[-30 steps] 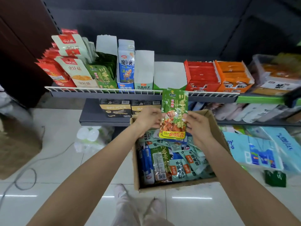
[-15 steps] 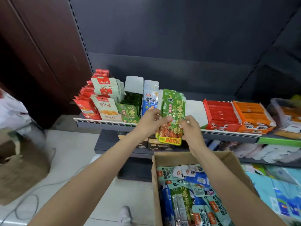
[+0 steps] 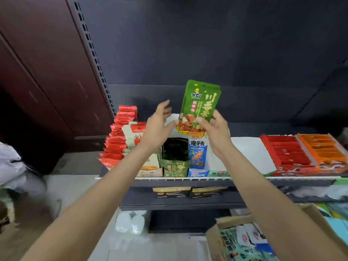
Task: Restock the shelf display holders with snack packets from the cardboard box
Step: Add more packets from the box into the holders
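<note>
Holding one green packet (image 3: 200,107) upright above the shelf (image 3: 188,179), right hand (image 3: 214,132) fingers pinch its lower edge; left hand (image 3: 157,127) released, fingers spread beside it. Step: carrying packet to a holder. Next: lower it into the green holder (image 3: 174,167) below, matching stock. Two hands, one packet held, one cardboard box (image 3: 216,240) bottom right with more packets.

Pretty dim spot overall. Behind everything there's a flat dark grey back panel (image 3: 207,44), matte, with a perforated metal upright strip (image 3: 88,46) running down its left edge. Left of that sits a dark reddish-brown wooden cabinet (image 3: 37,63). Down below, pale glossy floor tiles (image 3: 79,185) catch some light.
</note>
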